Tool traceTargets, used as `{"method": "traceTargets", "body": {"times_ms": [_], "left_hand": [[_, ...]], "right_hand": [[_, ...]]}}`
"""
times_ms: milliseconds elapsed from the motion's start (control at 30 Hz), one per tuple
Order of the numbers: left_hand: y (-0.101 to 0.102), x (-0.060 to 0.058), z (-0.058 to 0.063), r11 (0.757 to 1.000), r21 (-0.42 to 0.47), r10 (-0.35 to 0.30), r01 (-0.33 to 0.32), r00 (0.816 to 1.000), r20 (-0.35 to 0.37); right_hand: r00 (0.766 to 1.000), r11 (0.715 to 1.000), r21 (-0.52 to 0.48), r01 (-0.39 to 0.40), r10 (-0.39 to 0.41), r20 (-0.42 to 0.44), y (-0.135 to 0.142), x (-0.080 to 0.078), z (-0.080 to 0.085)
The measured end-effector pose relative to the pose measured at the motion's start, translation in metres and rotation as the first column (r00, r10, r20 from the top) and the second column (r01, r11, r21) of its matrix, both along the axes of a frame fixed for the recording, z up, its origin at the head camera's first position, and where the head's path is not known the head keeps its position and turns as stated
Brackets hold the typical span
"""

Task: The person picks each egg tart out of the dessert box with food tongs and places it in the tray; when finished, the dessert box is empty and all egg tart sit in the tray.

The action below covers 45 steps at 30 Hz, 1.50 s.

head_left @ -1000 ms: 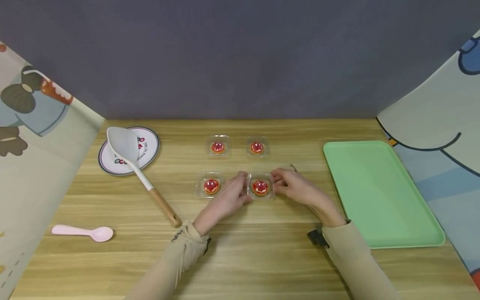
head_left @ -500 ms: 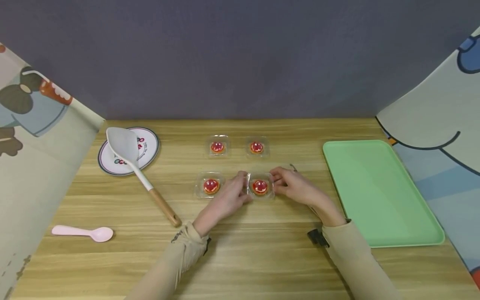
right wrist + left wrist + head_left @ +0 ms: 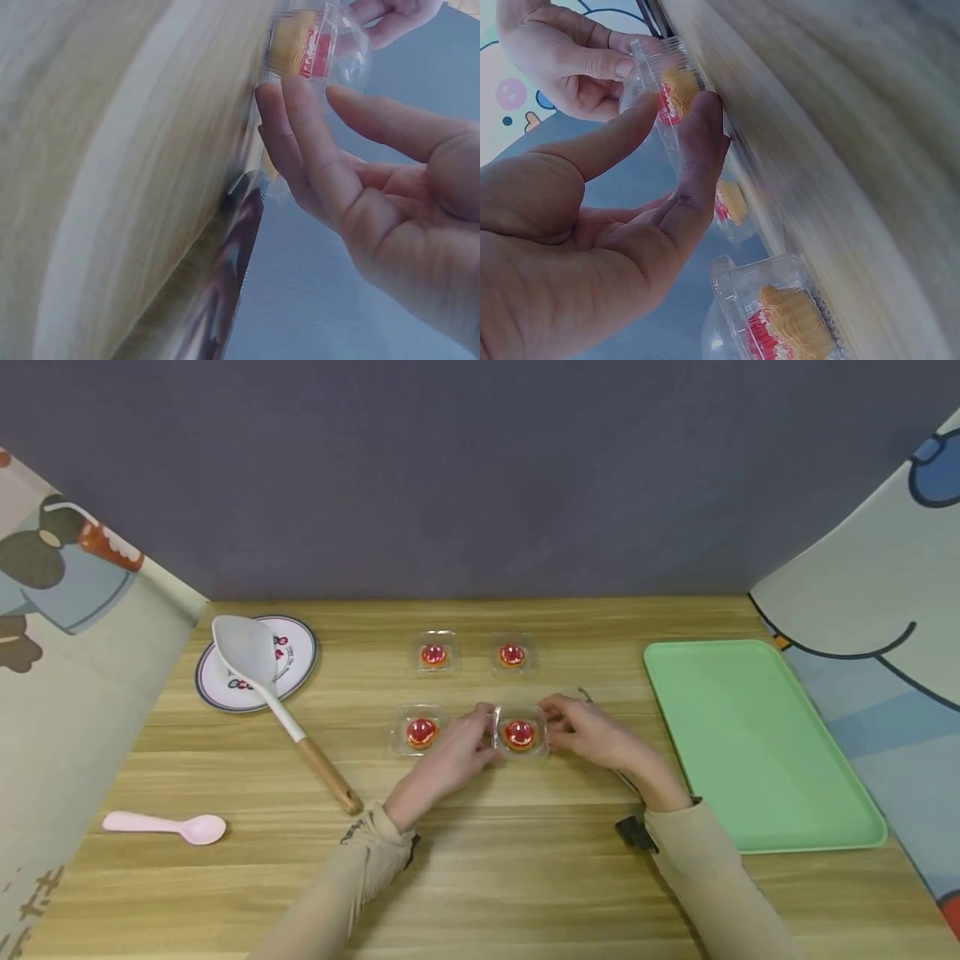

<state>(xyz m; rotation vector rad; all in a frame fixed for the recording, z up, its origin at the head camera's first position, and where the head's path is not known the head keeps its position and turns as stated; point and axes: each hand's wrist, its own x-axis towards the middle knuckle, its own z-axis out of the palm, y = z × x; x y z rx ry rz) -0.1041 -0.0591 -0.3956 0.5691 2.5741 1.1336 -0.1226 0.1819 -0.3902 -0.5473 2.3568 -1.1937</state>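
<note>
A clear plastic pastry box (image 3: pixel 520 732) with a red-topped tart inside stands between my two hands. My left hand (image 3: pixel 459 752) holds its left side; in the left wrist view the thumb and fingers (image 3: pixel 703 139) lie on either side of the box's edge. From the right, my right hand (image 3: pixel 588 731) pinches the opposite side, with thumb and fingertips (image 3: pixel 295 94) at the rim in the right wrist view. Just left of my left hand is a second tart box (image 3: pixel 405 742). Two more boxes, a left one (image 3: pixel 434 653) and a right one (image 3: pixel 513 653), stand farther back.
A green tray (image 3: pixel 757 743) lies at the right. Under my right forearm is a thin metal utensil (image 3: pixel 225 277) with a serrated edge. At the left, a white spatula (image 3: pixel 243 647) with a wooden handle rests across a plate (image 3: pixel 300 656); a pink spoon (image 3: pixel 201 829) lies nearer.
</note>
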Motion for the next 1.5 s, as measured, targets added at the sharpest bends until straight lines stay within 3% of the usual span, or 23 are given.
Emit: {"method": "traceTargets", "body": {"times_ms": [567, 900, 1267, 1500], "left_hand": [[-0.002, 0.001, -0.002, 1.000, 0.000, -0.013, 0.013, 1.000, -0.016], [-0.002, 0.002, -0.001, 0.997, -0.078, -0.016, -0.001, 0.977, -0.210], [-0.002, 0.001, 0.000, 0.983, -0.182, -0.046, -0.016, 0.943, -0.330], [-0.003, 0.000, 0.001, 0.991, -0.132, -0.042, -0.010, 0.923, -0.383]], "right_hand": [[0.999, 1.000, 0.020, -0.015, 0.016, -0.032, 0.000, 0.000, 0.000], [0.992, 0.998, 0.065, -0.011, 0.019, -0.126, 0.001, 0.004, 0.004], [0.982, 0.995, 0.099, 0.010, 0.009, -0.188, 0.001, 0.007, 0.007], [0.977, 0.995, 0.096, 0.034, -0.013, -0.214, -0.002, 0.010, 0.012]]}}
